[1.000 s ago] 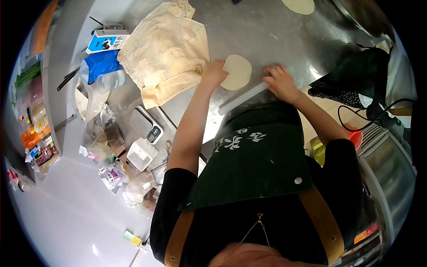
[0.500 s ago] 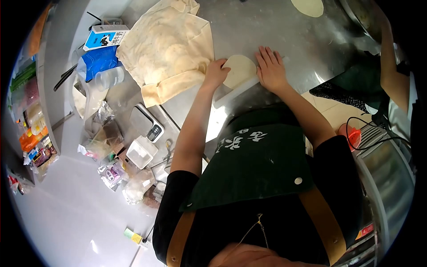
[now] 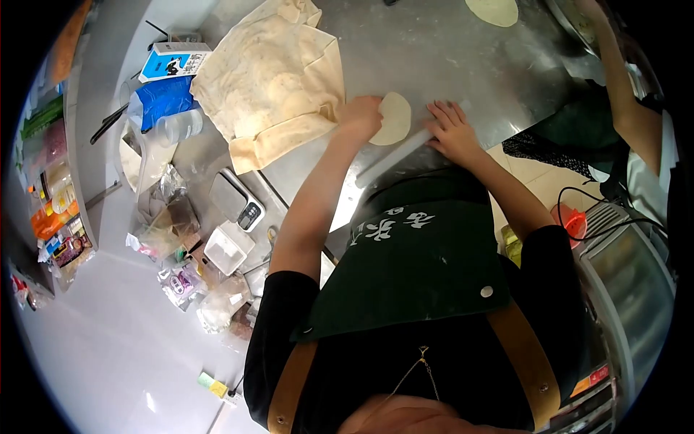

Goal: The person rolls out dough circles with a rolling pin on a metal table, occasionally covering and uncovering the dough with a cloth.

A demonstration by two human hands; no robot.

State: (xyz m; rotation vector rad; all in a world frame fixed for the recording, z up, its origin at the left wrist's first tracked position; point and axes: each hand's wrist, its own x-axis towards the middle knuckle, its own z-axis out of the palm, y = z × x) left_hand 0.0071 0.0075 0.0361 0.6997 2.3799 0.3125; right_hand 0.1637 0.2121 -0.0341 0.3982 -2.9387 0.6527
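A thin, pale round of rolled dough (image 3: 395, 119) lies on the metal worktop. My left hand (image 3: 360, 118) is closed on its left edge, with the fingertips partly hidden. Just right of the dough, a white rolling pin (image 3: 394, 158) lies slantwise. Over the pin's upper part rests my right hand (image 3: 455, 136), palm down with fingers stretched out, not wrapped round it. Close beside my left hand, a cream cloth (image 3: 271, 83) is spread, with round lumps showing under it.
Another dough round (image 3: 493, 10) lies at the far side. A co-worker's arm (image 3: 623, 94) reaches over a metal bowl (image 3: 572, 27) at right. Left are a milk carton (image 3: 173, 62), a plastic cup (image 3: 179, 127), a scale (image 3: 240, 199), a white tub (image 3: 230, 247) and several bags.
My left hand has moved slightly right and closed further over the dough's edge. The dough has shifted and looks narrower. My right hand has slid right and down, away from the dough.
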